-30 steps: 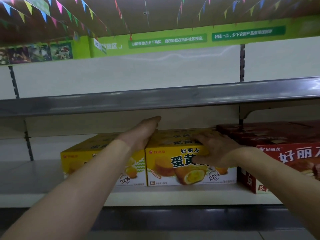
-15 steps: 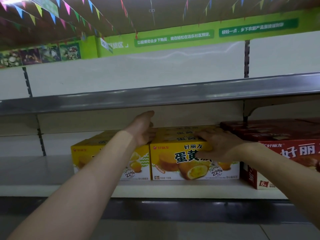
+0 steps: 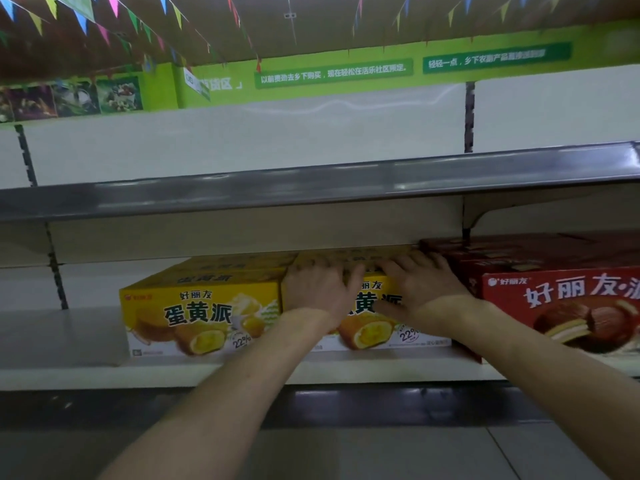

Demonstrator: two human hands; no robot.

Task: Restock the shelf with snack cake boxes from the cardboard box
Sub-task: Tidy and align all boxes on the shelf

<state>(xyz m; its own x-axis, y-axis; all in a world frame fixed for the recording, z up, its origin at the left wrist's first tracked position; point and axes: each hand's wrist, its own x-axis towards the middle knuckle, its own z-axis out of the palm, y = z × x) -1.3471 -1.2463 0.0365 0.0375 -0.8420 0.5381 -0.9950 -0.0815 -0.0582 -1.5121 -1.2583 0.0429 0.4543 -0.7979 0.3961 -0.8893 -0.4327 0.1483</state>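
We have both hands on the right yellow snack cake box (image 3: 377,327), which sits on the lower shelf (image 3: 221,372). Our left hand (image 3: 317,291) lies over its top front edge near the left corner, fingers stretched flat along the top and the thumb angled out to the right over the front face. Our right hand (image 3: 420,289) lies beside it toward the right end of the same box, fingers spread and flat on the top, the thumb pointing left down on the printed front; neither hand curls around the box. That box stands side by side and touching with the left yellow snack cake box (image 3: 201,317), whose front shows the cut cake picture and a 22% mark. On the other side, the red snack cake boxes (image 3: 561,306) stand just beside our right hand, their front edge jutting nearer to us than the yellow ones. Just above our fingers runs the grey upper shelf edge (image 3: 311,181), with white back panels behind. Higher up we see a green banner (image 3: 332,72) with white writing and strings of coloured pennants (image 3: 79,20) across the ceiling.
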